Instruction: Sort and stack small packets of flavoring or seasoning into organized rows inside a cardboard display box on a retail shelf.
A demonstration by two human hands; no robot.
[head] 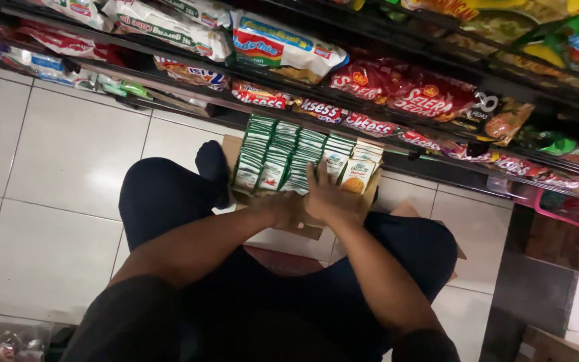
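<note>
An open cardboard box (230,150) stands on the tiled floor between my knees, filled with several upright rows of green and white packets (277,157). My right hand (328,196) lies flat on the front packets of the right-hand rows, fingers spread. At the box's near edge my left hand (288,209) rests beside the right one, partly hidden by it. I cannot tell whether it grips anything. I am sitting cross-legged in dark trousers.
Dark store shelves (283,100) run across the top, stocked with red snack bags (410,92) and white noodle packs (169,27). White floor tiles (61,174) spread to the left. A pink basket (571,214) sits at the right under the shelf.
</note>
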